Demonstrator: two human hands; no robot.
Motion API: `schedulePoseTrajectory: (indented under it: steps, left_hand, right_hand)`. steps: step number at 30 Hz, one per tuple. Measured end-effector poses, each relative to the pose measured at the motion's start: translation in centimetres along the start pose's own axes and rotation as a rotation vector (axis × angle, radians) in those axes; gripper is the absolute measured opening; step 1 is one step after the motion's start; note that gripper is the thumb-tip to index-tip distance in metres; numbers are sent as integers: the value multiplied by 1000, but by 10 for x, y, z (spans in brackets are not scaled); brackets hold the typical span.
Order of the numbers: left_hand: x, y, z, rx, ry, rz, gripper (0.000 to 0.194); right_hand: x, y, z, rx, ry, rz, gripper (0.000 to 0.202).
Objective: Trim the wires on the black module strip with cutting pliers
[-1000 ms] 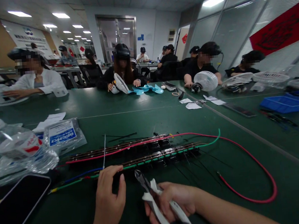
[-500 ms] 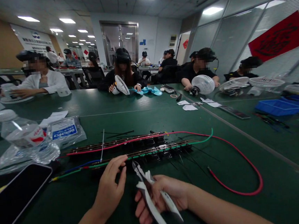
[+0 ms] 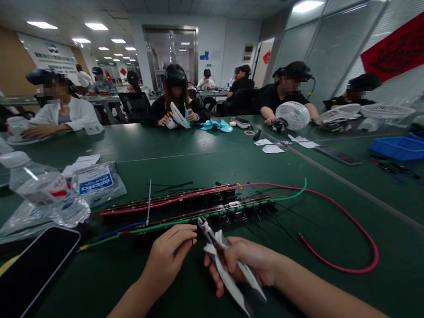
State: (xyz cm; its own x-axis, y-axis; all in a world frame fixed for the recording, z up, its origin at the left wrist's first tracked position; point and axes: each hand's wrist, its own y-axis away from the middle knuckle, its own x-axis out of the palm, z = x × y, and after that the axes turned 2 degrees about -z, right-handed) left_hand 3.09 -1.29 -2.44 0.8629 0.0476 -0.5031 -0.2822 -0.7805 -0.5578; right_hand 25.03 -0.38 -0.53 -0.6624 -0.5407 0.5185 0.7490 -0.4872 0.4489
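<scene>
In my right hand (image 3: 246, 260) is a pair of diagonal cutting pliers (image 3: 228, 280) with white and grey handles. Their jaws point up and left, towards the nearer of two black strips (image 3: 235, 215) that carry bare metal wires. A green wire (image 3: 158, 227) runs along this nearer strip, and a red cable (image 3: 171, 200) follows the farther one. My left hand (image 3: 165, 259) is just left of the plier jaws, thumb and fingertips drawn together at the near strip's front edge. Whatever is between those fingertips is too small to make out. A pale cable tie (image 3: 149, 201) sticks up from the strips.
A phone (image 3: 29, 279) lies at the left, below a water bottle (image 3: 44, 188) and a plastic packet (image 3: 97, 181). The red cable's free end loops out to the right. Across the table, people handle white fans (image 3: 293, 116). Blue trays (image 3: 406, 147) stand at the right.
My left hand's thumb and fingers have come closer together. Both hands and the pliers have shifted slightly right in view. Across the table, a person has brought a blue fan blade to a fan.
</scene>
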Motion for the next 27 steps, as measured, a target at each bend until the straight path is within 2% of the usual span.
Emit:
schedulePoseTrajectory:
  steps: [3, 6, 9, 12, 15, 17, 21, 27]
  left_hand:
    - [-5, 1, -3, 0, 84, 24, 19]
    - [-9, 0, -9, -35, 140, 24, 17]
    - [-12, -1, -14, -119, 145, 49, 16]
    - [-11, -2, -15, -262, 142, 81, 18]
    - [-7, -2, -10, -396, 197, 67, 18]
    - [-5, -2, -7, -433, 225, 71, 22]
    - [-6, -3, -7, -403, 186, 102, 16]
    - [-8, -4, -10, -373, 114, 116, 14]
  right_hand:
    - [10, 9, 7, -29, 167, -72, 44]
    - [19, 18, 15, -73, 459, -256, 46]
    - [23, 24, 22, -125, 776, -344, 36]
    - [24, 24, 24, -223, 1013, -425, 27]
    - [24, 23, 23, -291, 1109, -458, 24]
    - [25, 23, 21, -331, 1169, -482, 23]
    - [23, 20, 16, -397, 1341, -568, 25]
    - [17, 17, 15, -372, 1463, -594, 25]
